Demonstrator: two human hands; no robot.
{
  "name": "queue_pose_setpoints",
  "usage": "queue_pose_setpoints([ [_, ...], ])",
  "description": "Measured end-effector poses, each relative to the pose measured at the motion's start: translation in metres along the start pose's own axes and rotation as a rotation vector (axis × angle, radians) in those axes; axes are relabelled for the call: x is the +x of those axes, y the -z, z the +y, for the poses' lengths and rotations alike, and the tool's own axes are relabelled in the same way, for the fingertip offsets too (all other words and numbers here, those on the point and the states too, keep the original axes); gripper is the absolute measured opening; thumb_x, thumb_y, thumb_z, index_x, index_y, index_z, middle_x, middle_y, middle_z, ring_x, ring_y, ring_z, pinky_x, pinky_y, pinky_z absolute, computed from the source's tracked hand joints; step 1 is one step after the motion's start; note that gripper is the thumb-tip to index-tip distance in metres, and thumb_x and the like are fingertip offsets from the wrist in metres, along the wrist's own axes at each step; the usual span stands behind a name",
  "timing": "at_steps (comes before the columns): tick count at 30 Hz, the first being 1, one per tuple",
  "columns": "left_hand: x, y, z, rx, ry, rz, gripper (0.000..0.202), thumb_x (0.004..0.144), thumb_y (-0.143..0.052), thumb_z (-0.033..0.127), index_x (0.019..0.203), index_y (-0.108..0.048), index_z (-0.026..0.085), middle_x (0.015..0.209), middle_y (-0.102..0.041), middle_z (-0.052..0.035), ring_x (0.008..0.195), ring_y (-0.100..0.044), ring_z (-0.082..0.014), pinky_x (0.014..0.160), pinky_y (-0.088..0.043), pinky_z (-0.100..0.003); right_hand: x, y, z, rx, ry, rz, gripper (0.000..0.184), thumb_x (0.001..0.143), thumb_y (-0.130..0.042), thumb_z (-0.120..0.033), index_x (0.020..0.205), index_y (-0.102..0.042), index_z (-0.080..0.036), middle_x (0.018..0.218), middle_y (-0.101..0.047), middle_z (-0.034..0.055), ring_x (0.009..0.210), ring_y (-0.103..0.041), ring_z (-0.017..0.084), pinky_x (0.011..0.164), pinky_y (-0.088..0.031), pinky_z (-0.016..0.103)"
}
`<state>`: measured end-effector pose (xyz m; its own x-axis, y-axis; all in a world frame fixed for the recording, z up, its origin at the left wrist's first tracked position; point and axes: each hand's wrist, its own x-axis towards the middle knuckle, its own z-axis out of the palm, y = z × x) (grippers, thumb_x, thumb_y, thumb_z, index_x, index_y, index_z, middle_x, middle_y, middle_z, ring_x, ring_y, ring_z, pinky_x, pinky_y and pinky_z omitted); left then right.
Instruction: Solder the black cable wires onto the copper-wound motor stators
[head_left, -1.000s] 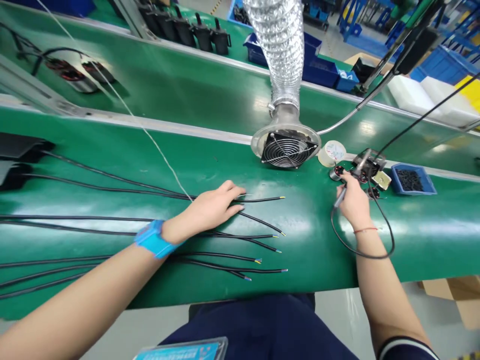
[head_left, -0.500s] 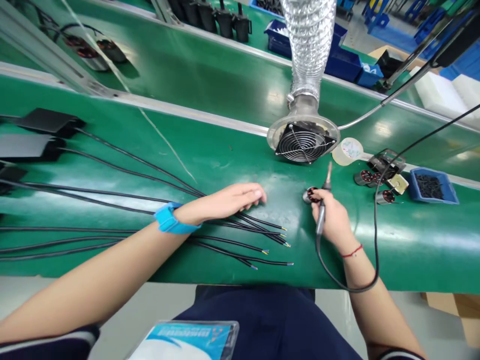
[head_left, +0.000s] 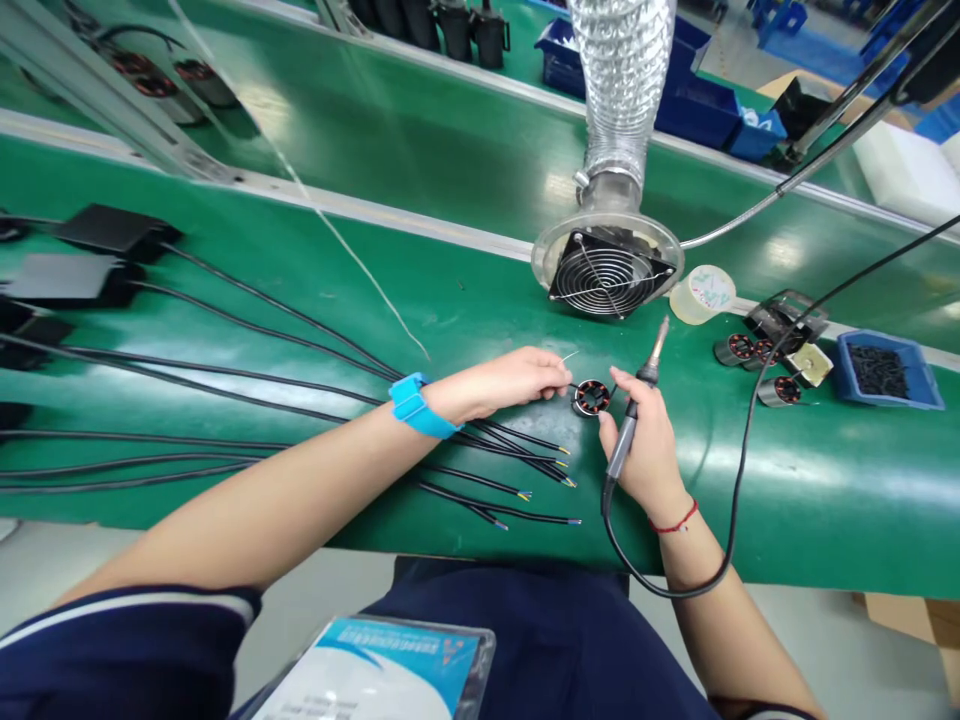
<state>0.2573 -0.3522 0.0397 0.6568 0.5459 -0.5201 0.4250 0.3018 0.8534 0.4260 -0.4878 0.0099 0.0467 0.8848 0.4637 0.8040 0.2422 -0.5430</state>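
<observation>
My left hand (head_left: pixel 510 382), with a blue wrist strap (head_left: pixel 418 405), pinches a thin solder wire (head_left: pixel 360 270) next to a small round copper-wound stator (head_left: pixel 591 397) lying on the green belt (head_left: pixel 825 480). My right hand (head_left: pixel 646 440) grips a soldering iron (head_left: pixel 637 410) like a pen, tip pointing up and away, just right of the stator. Several black cables (head_left: pixel 480 478) with stripped coloured ends lie under and in front of my left wrist.
A fume extractor fan (head_left: pixel 606 272) on a foil duct stands behind the stator. To the right are a tape roll (head_left: pixel 702 292), more stators (head_left: pixel 757 352), an iron stand (head_left: pixel 787 315) and a blue bin of black parts (head_left: pixel 889 370). Black boxes (head_left: pixel 105 230) sit at the left.
My right hand brought the soldering iron and a stator from the stand at the right to the middle. My left hand left the cables and closed on the thin wire beside the stator.
</observation>
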Motion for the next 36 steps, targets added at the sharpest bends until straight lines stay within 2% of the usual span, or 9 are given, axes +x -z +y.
queue_pose_setpoints([
  [4, -0.001, 0.003, 0.000, -0.097, 0.070, -0.033, 0.014, 0.077, -0.054, 0.015, 0.065, -0.061, 0.014, 0.057, -0.044, 0.0026, 0.047, -0.032, -0.0055, 0.044, -0.016, -0.021, -0.007, -0.010, 0.006, 0.141, -0.118, 0.080, 0.054, 0.089, -0.060, -0.015, 0.138, -0.040, -0.023, 0.137, -0.056, 0.0160, 0.116, -0.064, 0.027, 0.092, -0.059, 0.048],
  [11, 0.009, 0.000, -0.006, -0.348, 0.062, -0.136, 0.007, 0.072, -0.066, 0.016, 0.069, -0.060, 0.014, 0.056, -0.042, 0.0039, 0.045, -0.029, -0.0032, 0.043, -0.013, -0.018, -0.010, -0.022, 0.017, 0.381, -0.215, -0.098, 0.059, 0.088, -0.063, -0.020, 0.139, -0.033, -0.024, 0.140, -0.056, 0.0163, 0.128, -0.059, 0.026, 0.108, -0.051, 0.051],
  [14, 0.013, -0.004, -0.007, -0.372, 0.009, -0.147, 0.012, 0.074, -0.070, 0.020, 0.072, -0.060, 0.014, 0.058, -0.042, 0.0046, 0.045, -0.028, -0.0028, 0.043, -0.013, -0.018, -0.010, -0.025, 0.017, 0.352, -0.232, -0.083, 0.057, 0.088, -0.064, -0.021, 0.138, -0.035, -0.024, 0.136, -0.059, 0.0154, 0.127, -0.059, 0.026, 0.109, -0.049, 0.053],
  [19, 0.007, -0.006, -0.008, -0.262, -0.059, -0.028, 0.018, 0.088, -0.061, 0.032, 0.092, -0.061, 0.015, 0.070, -0.051, 0.0021, 0.047, -0.029, -0.0041, 0.044, -0.015, -0.020, -0.012, -0.028, 0.013, 0.176, -0.312, 0.041, 0.063, 0.082, -0.074, -0.029, 0.135, -0.039, -0.023, 0.118, -0.066, 0.0140, 0.110, -0.065, 0.030, 0.098, -0.054, 0.056],
  [22, -0.003, -0.010, -0.010, -0.105, -0.061, 0.071, 0.015, 0.088, -0.057, 0.031, 0.087, -0.056, 0.016, 0.068, -0.049, 0.0039, 0.051, -0.033, -0.0062, 0.048, -0.022, -0.021, -0.014, -0.022, 0.011, 0.117, -0.336, 0.039, 0.076, 0.077, -0.082, -0.040, 0.136, -0.037, -0.023, 0.109, -0.067, 0.0118, 0.100, -0.067, 0.032, 0.093, -0.055, 0.059],
  [24, -0.009, -0.015, -0.012, 0.012, -0.097, 0.056, 0.013, 0.085, -0.059, 0.029, 0.083, -0.056, 0.016, 0.068, -0.049, 0.0041, 0.058, -0.039, -0.0082, 0.055, -0.030, -0.022, -0.016, -0.015, 0.012, 0.148, -0.312, -0.022, 0.080, 0.076, -0.082, -0.041, 0.138, -0.035, -0.022, 0.116, -0.066, 0.0144, 0.106, -0.066, 0.034, 0.095, -0.054, 0.061],
  [27, -0.015, -0.022, -0.014, 0.121, -0.167, -0.017, 0.013, 0.083, -0.059, 0.029, 0.081, -0.056, 0.016, 0.069, -0.050, 0.0042, 0.065, -0.043, -0.0102, 0.063, -0.036, -0.025, -0.017, -0.006, 0.016, 0.259, -0.221, -0.172, 0.070, 0.084, -0.068, -0.026, 0.143, -0.030, -0.021, 0.140, -0.053, 0.0204, 0.129, -0.057, 0.033, 0.106, -0.050, 0.059],
  [29, -0.017, -0.024, -0.014, 0.156, -0.194, -0.020, 0.014, 0.084, -0.057, 0.030, 0.080, -0.055, 0.017, 0.069, -0.049, 0.0046, 0.064, -0.042, -0.0104, 0.063, -0.036, -0.026, -0.017, -0.005, 0.018, 0.297, -0.185, -0.230, 0.065, 0.086, -0.058, -0.016, 0.143, -0.028, -0.021, 0.146, -0.049, 0.0201, 0.136, -0.052, 0.030, 0.110, -0.048, 0.056],
  [36, -0.027, -0.032, -0.009, 0.255, -0.252, 0.070, 0.010, 0.087, -0.055, 0.028, 0.086, -0.055, 0.018, 0.063, -0.042, 0.0067, 0.059, -0.040, -0.0111, 0.057, -0.032, -0.026, -0.016, -0.021, 0.013, 0.133, -0.218, -0.082, 0.064, 0.086, -0.070, -0.030, 0.140, -0.036, -0.024, 0.128, -0.062, 0.0155, 0.114, -0.065, 0.032, 0.095, -0.057, 0.055],
])
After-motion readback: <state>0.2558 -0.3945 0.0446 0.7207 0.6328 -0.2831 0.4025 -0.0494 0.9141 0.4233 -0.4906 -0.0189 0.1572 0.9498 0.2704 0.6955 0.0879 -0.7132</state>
